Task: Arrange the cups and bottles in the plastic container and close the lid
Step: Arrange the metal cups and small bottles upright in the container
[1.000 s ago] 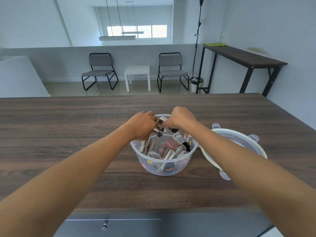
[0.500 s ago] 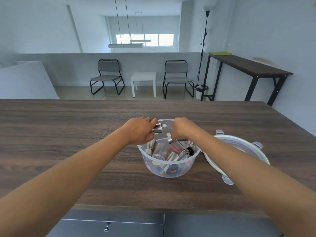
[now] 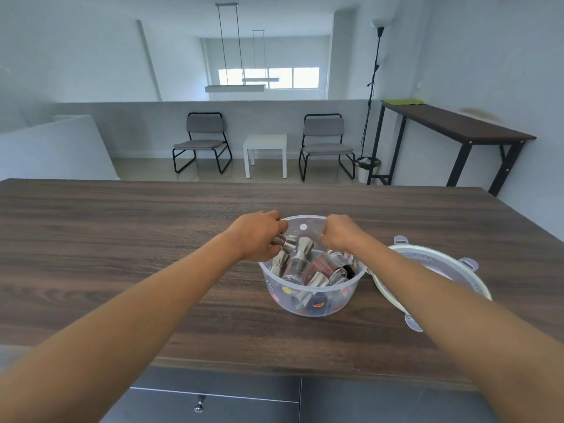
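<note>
A round clear plastic container [image 3: 308, 303] with coloured dots stands on the dark wood table [image 3: 122, 239]. Inside lie several steel cups [image 3: 302, 248] and small glass bottles [image 3: 325, 265], jumbled at angles. My left hand [image 3: 259, 233] is over the container's left rim, fingers closed around a steel cup [image 3: 285, 242]. My right hand [image 3: 340, 236] is over the far right rim, curled into a fist; whether it holds anything is hidden. The round lid [image 3: 427, 270] with grey clips lies on the table to the right, partly behind my right forearm.
The table's near edge runs below my forearms, with grey drawers [image 3: 213, 398] under it. Beyond the far edge are two grey chairs [image 3: 201, 141], a small white side table [image 3: 265, 148], a floor lamp [image 3: 377, 87] and a dark console table [image 3: 457, 129].
My hands have drawn apart over the container. A steel cup held between them now sits in my left hand; another stands among the bottles. The camera has tilted up slightly.
</note>
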Tool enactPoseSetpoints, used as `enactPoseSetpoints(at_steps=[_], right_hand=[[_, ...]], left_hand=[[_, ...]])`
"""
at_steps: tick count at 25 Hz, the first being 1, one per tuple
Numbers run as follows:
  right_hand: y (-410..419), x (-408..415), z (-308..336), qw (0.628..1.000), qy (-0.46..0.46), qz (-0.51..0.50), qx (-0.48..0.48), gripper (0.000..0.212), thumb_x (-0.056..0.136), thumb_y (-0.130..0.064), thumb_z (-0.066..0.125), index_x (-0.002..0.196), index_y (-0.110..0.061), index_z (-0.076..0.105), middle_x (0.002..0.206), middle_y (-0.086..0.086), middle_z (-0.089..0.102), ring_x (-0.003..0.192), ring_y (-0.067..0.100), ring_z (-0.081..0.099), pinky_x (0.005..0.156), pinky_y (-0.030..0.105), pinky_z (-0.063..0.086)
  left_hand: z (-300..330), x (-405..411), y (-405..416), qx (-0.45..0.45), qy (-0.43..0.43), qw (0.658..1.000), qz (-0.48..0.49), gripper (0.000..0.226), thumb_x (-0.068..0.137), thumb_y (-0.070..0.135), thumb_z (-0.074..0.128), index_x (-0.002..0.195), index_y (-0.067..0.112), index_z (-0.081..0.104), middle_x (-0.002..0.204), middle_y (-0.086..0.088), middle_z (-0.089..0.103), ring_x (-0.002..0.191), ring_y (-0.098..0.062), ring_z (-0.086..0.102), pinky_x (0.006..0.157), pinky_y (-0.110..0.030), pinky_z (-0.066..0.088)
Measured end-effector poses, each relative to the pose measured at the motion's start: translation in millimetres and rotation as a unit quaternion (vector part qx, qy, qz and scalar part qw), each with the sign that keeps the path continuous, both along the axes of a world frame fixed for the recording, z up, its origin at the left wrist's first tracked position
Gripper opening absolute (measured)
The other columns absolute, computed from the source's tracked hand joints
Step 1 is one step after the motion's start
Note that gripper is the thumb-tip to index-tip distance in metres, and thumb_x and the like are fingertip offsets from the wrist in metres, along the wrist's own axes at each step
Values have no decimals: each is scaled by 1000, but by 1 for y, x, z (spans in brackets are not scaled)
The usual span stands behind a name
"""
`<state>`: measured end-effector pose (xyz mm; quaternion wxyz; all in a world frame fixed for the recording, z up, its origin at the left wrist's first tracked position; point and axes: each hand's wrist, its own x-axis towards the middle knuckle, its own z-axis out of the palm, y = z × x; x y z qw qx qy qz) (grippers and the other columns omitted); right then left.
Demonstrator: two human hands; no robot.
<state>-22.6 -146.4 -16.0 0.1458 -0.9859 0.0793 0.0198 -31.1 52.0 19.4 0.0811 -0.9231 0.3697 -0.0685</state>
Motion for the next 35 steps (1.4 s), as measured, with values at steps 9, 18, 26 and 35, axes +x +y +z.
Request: enactPoseSetpoints(at_steps=[9,18,26,35], right_hand=[[20,19,-21,995,47,-18,86,40,80,-45,64,63,-12,49,63,3,48,77,27,50,51,28,35],[34,22,-4,988,7,-19,151,21,74,-22,72,69,-13,54,77,5,57,74,22,53,63,31,42],[26,5,-7,995,-95,21,39,5,77,-10,65,81,-6,64,94,18,69,85,34,64,65,35,49],[10,-11,-4,992,-114,33,-52,27,86,-29,61,107,-11,60,104,12,69,95,31,63,65,33,44]], left_hand=[[5,-2,1,-159,109,980,51,47,72,28,75,111,14,53,104,-9,65,94,-27,60,83,-42,53],[1,3,9,-227,123,964,59,45,69,22,78,109,16,61,108,-8,63,97,-24,59,87,-40,52],[0,9,4,-249,134,957,61,45,71,18,73,115,15,63,106,-7,63,93,-16,53,80,-26,45],[-6,20,-16,-263,128,951,97,41,67,20,78,103,13,60,100,-6,68,91,-23,62,80,-39,55]])
